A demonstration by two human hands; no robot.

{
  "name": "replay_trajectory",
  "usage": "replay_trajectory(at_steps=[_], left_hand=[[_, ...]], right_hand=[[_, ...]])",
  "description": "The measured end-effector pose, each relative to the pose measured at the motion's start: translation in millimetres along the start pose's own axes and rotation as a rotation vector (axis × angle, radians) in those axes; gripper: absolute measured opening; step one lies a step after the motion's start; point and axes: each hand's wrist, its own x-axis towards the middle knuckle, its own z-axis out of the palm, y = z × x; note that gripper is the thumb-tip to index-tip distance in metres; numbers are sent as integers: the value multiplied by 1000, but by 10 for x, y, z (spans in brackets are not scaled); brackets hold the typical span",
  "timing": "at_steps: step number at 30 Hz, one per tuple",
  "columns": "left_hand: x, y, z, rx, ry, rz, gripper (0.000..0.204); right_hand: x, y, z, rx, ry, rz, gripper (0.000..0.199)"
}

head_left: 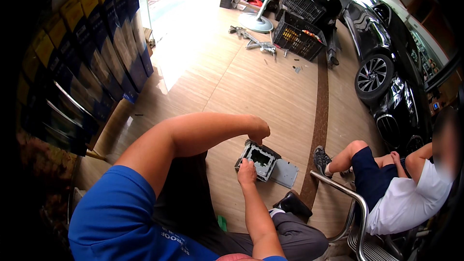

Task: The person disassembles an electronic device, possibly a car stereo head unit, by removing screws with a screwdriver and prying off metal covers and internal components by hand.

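An opened boxy metal casing with a dark, greenish inside sits low in front of me, between my legs and the tiled floor. My right hand grips its near left edge, fingers closed on the frame. Over the far edge, my left hand is bent downward with its fingers curled together. Whatever it may hold is hidden behind the hand. Beside the casing on the right lies a flat grey metal plate, partly overlapped by the casing's edge.
A person in a white shirt sits at the right near a metal-tube chair. Beyond stands a black car. Black crates, metal parts and a fan stand occupy the back. Hanging packages line the left.
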Motion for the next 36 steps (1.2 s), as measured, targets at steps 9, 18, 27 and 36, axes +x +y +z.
replay_trajectory(at_steps=[9, 18, 27, 36], left_hand=[[16, -35, 42, 13, -4, 9, 38], [-5, -10, 16, 14, 13, 4, 43], [-6, -21, 11, 26, 10, 26, 39], [0, -66, 61, 1, 43, 1, 39]], right_hand=[[-30, -52, -43, 25, 72, -75, 16], [-18, -71, -130, 16, -13, 64, 26], [7, 63, 101, 122, 95, -109, 34], [-44, -128, -86, 47, 56, -21, 30]])
